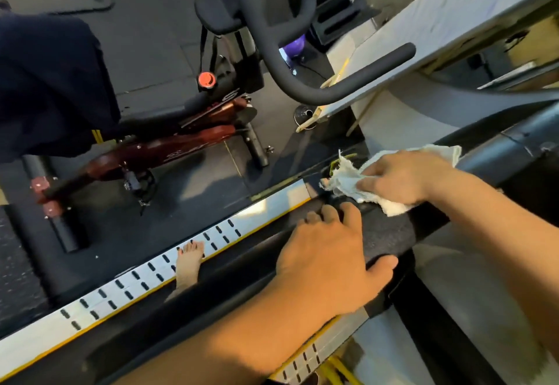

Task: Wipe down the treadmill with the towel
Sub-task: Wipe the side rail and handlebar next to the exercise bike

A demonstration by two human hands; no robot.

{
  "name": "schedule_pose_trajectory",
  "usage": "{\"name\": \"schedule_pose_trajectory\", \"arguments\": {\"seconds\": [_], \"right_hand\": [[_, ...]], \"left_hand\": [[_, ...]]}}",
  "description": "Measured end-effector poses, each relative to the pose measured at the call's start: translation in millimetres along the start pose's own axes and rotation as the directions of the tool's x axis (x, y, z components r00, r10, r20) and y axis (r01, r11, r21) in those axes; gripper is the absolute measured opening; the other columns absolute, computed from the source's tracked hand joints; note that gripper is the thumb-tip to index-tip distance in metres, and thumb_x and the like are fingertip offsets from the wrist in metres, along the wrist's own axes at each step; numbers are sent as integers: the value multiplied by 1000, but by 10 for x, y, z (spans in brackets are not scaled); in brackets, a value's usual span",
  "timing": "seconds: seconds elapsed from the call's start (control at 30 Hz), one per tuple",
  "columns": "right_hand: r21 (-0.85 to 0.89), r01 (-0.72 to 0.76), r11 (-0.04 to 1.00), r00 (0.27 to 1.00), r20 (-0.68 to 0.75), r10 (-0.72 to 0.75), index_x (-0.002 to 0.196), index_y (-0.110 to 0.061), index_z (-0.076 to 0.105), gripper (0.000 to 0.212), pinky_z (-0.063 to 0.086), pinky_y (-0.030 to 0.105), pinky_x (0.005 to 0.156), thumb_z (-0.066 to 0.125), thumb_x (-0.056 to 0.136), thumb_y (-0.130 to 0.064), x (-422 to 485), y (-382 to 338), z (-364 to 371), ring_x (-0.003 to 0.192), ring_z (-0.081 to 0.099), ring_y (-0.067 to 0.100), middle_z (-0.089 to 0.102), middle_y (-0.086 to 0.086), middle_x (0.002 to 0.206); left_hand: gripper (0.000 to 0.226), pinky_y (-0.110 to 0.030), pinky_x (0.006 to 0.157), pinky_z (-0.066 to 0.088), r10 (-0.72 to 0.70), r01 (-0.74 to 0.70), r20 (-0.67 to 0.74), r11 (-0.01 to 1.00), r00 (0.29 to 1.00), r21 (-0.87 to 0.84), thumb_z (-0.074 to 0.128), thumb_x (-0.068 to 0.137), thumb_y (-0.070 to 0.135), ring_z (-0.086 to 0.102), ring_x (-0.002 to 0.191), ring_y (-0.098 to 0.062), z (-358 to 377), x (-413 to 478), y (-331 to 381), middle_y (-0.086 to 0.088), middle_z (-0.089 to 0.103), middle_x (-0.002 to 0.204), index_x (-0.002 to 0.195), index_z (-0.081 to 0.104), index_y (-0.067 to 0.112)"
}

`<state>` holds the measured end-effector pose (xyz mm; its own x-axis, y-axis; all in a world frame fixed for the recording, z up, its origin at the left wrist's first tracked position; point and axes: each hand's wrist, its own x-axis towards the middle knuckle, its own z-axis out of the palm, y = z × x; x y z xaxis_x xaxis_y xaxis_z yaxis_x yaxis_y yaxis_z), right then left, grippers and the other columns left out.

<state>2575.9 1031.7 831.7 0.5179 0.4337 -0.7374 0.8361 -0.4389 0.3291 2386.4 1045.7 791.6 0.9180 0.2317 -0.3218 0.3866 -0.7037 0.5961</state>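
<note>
The right hand (402, 177) presses a crumpled white towel (348, 180) flat against the dark handrail (393, 233) of the treadmill (490, 155), fingers (367, 186) spread over the cloth rather than pinching it, probably so the palm can drive the wipe along the rail. The left hand (329, 260) wraps the padded rail just beside it, fingers curled around it, seemingly to brace. A bare foot (189, 263) stands on the silver side strip (127, 289) below. An exercise bike (181, 145) and its handlebar (302, 52) crowd the far side, limiting reach.
</note>
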Motion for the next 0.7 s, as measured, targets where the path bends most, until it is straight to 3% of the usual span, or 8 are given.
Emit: {"name": "schedule_pose_trajectory", "arguments": {"seconds": [0.1, 0.2, 0.3, 0.4, 0.47, 0.5, 0.6, 0.7], "right_hand": [[128, 15, 992, 1000, 12, -17, 119, -40, 61, 39, 38, 38, 99, 36, 94, -57, -93, 113, 31, 122, 50, 22, 57, -2, 134], [282, -6, 960, 995, -94, 33, 120, -39, 62, 44, 38, 41, 104, 39, 89, -60, -187, 357, 37, 121, 51, 23, 60, 1, 132], [178, -125, 976, 990, -44, 135, 120, -39, 61, 39, 36, 40, 101, 40, 92, -57, -12, 447, -17, 123, 49, 29, 56, 4, 136], [83, -95, 992, 994, 67, 90, 111, -43, 61, 33, 35, 41, 101, 41, 91, -58, 170, 275, 14, 123, 48, 29, 55, 1, 136], [107, -75, 991, 986, 154, 58, 124, -45, 56, 38, 32, 39, 105, 44, 91, -59, 233, 208, 10, 129, 45, 25, 51, -3, 142], [119, -88, 989, 977, 206, 62, 132, -42, 52, 43, 29, 37, 107, 45, 92, -57, 267, 224, -31, 133, 41, 24, 46, -3, 146], [26, -152, 988, 936, 324, 135, 143, -33, 42, 55, 23, 37, 113, 40, 95, -58, 467, 350, -113, 140, 32, 24, 35, -3, 154], [-73, -111, 991, 920, 369, 130, 144, -35, 39, 57, 23, 41, 115, 33, 93, -60, 670, 197, -9, 142, 30, 22, 33, -5, 155]], "left_hand": [[91, -49, 98, 40, -9, 9, 50, 1000, 999, -3, 29, 90, 73, 44, 125, -42, -8, 5, 6, -25, 40, 143, 149, 16, 5], [92, -51, 107, 34, -5, 9, 101, 999, 995, -40, 29, 92, 71, 37, 132, -46, -23, 27, -3, -30, 30, 149, 151, 9, 3], [93, -53, 107, 35, -1, 5, 100, 999, 995, -47, 32, 92, 70, 38, 132, -49, -25, 45, 18, -34, 33, 147, 150, 14, -1], [91, -54, 106, 40, -5, 18, 133, 996, 991, -92, 35, 91, 67, 43, 129, -51, 32, 14, 26, -36, 39, 143, 148, 23, -2], [89, -53, 98, 49, 10, 3, 124, 995, 992, -102, 38, 86, 66, 55, 117, -51, 29, -4, 18, -37, 52, 131, 141, 38, -4], [88, -53, 99, 48, 22, -7, 120, 992, 993, -126, 38, 87, 65, 54, 119, -51, 3, 1, 14, -37, 50, 133, 142, 37, -3], [89, -53, 117, 26, 62, -34, 196, 989, 979, -142, 30, 94, 68, 24, 143, -46, -48, 23, -15, -30, 19, 157, 153, 4, 6], [90, -51, 120, 20, 85, -57, 202, 989, 976, -139, 26, 94, 70, 17, 147, -42, -82, 42, -35, -26, 11, 160, 153, -4, 9]]}}
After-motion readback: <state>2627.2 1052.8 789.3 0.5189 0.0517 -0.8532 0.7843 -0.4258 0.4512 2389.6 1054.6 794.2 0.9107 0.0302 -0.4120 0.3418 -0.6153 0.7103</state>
